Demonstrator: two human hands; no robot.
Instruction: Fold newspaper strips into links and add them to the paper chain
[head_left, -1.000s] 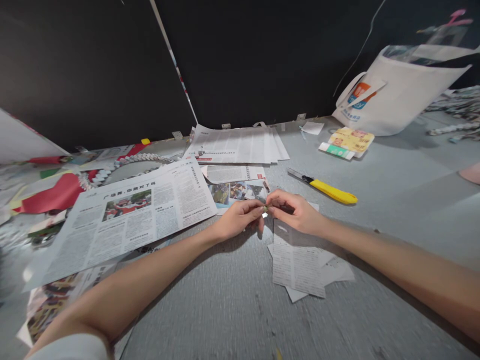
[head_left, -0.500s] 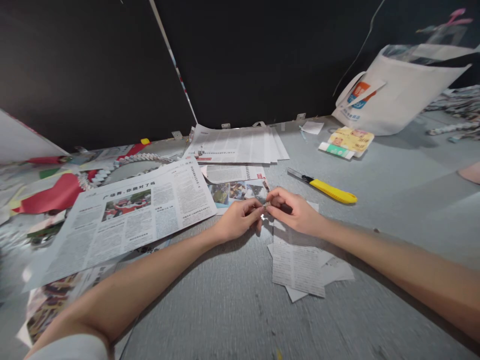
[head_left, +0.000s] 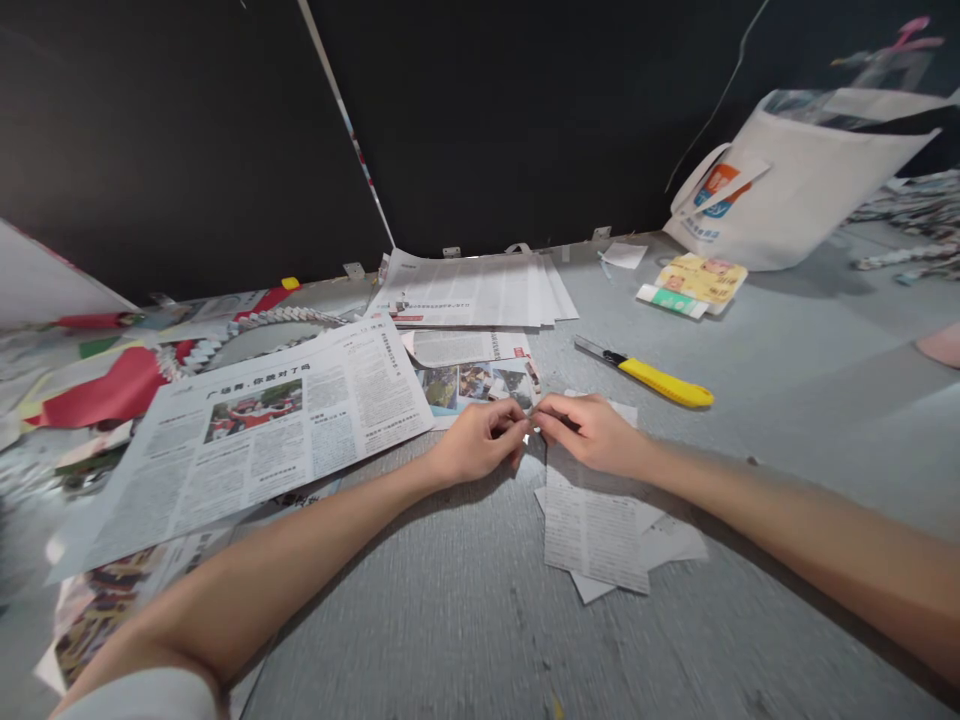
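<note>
My left hand [head_left: 484,438] and my right hand [head_left: 592,430] meet at the middle of the table, fingertips pinched closely together. Between them shows a tiny whitish bit, apparently a small piece of paper [head_left: 531,428], mostly hidden by the fingers. Under and in front of my right hand lie several cut newspaper pieces [head_left: 596,540], loosely stacked at different angles. Behind my left hand is a colour-printed newspaper strip [head_left: 459,385]. A yellow utility knife [head_left: 664,382] rests beyond my right hand, its blade pointing to the upper left.
A large newspaper sheet [head_left: 300,440] spreads on the left, with a folded paper chain [head_left: 289,315] and red paper [head_left: 105,390] behind. More newspaper [head_left: 472,290] lies by the black panel [head_left: 510,120]. A yellow packet [head_left: 701,278] and a white bag [head_left: 802,190] stand to the right.
My right hand's fingers have straightened and lowered slightly at the small piece of paper, the index finger now pressed nearer the thumb. My left hand has barely moved.
</note>
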